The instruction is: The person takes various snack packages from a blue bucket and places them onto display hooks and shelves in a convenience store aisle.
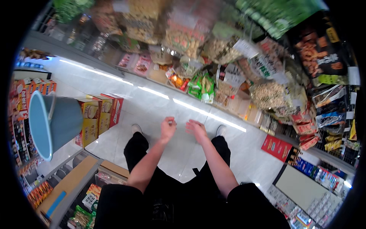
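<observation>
My left hand (168, 129) is raised over the tiled floor (183, 151) with its fingers curled; whether something small is between them, I cannot tell. Close to its right, my right hand (196, 130) has its fingers extended and somewhat apart, holding nothing. The two hands do not touch. Beyond them stands a long shelf with bagged dried foods (183, 40), green packets (202, 86) and an orange-red packet (176, 79) on its lower level. My shoes, in pale colours, show on either side of the hands.
A blue plastic bucket (57, 123) is at the left beside yellow and red cartons (93, 114). A shelf with a cardboard strip (68, 183) stands lower left. At the right are a red box (276, 147) and another stocked shelf with a pale panel (300, 183).
</observation>
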Action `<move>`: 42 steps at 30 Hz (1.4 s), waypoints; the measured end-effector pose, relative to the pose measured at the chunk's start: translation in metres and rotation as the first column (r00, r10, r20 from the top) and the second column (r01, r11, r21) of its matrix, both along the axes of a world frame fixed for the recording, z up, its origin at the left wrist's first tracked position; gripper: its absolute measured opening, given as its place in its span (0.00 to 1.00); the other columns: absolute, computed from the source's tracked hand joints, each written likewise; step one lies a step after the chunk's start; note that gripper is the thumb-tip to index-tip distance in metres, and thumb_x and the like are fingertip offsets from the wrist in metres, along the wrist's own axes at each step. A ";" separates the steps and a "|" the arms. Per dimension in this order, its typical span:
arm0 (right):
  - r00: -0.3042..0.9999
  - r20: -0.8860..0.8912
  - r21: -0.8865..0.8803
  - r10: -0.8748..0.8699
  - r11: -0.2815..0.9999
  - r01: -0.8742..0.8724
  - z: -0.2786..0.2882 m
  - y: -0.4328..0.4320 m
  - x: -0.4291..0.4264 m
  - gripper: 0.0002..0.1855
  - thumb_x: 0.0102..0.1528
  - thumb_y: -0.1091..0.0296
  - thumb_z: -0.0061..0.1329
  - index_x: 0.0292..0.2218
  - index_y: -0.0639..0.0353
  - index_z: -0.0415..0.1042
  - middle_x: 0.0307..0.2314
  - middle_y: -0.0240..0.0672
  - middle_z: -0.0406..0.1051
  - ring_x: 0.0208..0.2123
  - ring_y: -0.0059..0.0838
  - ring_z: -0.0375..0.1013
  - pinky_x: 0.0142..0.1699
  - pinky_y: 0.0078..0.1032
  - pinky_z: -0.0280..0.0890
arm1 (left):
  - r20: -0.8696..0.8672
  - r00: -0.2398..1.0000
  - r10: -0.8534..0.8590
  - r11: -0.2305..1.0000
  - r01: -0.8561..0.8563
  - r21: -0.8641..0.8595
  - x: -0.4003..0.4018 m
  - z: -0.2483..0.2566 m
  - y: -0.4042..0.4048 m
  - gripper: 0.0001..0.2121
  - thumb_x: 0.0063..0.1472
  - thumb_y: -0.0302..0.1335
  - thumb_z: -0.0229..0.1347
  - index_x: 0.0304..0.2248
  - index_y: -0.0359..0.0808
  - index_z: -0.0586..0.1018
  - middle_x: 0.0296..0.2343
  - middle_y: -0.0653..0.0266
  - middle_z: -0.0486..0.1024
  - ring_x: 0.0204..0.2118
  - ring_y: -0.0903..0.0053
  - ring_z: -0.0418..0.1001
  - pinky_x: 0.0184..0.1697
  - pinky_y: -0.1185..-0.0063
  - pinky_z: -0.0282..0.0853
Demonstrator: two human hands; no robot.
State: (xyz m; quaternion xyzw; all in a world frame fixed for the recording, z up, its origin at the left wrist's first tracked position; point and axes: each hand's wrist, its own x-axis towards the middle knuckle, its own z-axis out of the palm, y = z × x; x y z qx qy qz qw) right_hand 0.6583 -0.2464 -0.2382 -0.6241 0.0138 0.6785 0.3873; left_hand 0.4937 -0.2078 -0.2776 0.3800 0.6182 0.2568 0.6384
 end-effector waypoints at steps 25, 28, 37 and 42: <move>0.881 0.044 0.496 0.471 0.756 -0.428 0.310 0.065 -0.207 0.12 0.55 0.65 0.38 0.37 0.64 0.63 0.26 0.35 0.65 0.27 0.26 0.68 0.31 0.26 0.68 | 0.384 0.729 0.566 0.638 -0.683 0.355 -0.187 0.344 -0.055 0.12 0.61 0.31 0.43 0.33 0.29 0.70 0.23 0.59 0.73 0.24 0.79 0.72 0.24 0.84 0.68; 0.853 0.031 0.533 0.521 0.713 -0.455 0.321 0.065 -0.270 0.10 0.55 0.63 0.40 0.34 0.61 0.65 0.22 0.31 0.66 0.25 0.22 0.68 0.31 0.24 0.68 | 0.380 0.687 0.619 0.582 -0.726 0.366 -0.252 0.352 -0.071 0.11 0.61 0.30 0.42 0.34 0.29 0.69 0.23 0.59 0.73 0.23 0.79 0.72 0.24 0.84 0.68; 0.826 0.054 0.537 0.561 0.681 -0.498 0.337 0.102 -0.364 0.15 0.54 0.58 0.43 0.26 0.62 0.66 0.13 0.27 0.63 0.17 0.19 0.66 0.28 0.22 0.68 | 0.254 0.624 0.739 0.476 -0.750 0.460 -0.366 0.350 -0.101 0.09 0.54 0.17 0.37 0.26 0.29 0.71 0.23 0.60 0.71 0.24 0.78 0.72 0.26 0.81 0.71; 0.850 -0.021 0.550 0.526 0.716 -0.430 0.330 0.133 -0.394 0.17 0.56 0.58 0.39 0.26 0.64 0.66 0.14 0.30 0.63 0.18 0.21 0.66 0.28 0.22 0.68 | 0.275 0.649 0.710 0.487 -0.734 0.474 -0.399 0.359 -0.063 0.08 0.55 0.18 0.40 0.27 0.28 0.72 0.23 0.60 0.71 0.24 0.79 0.72 0.25 0.82 0.71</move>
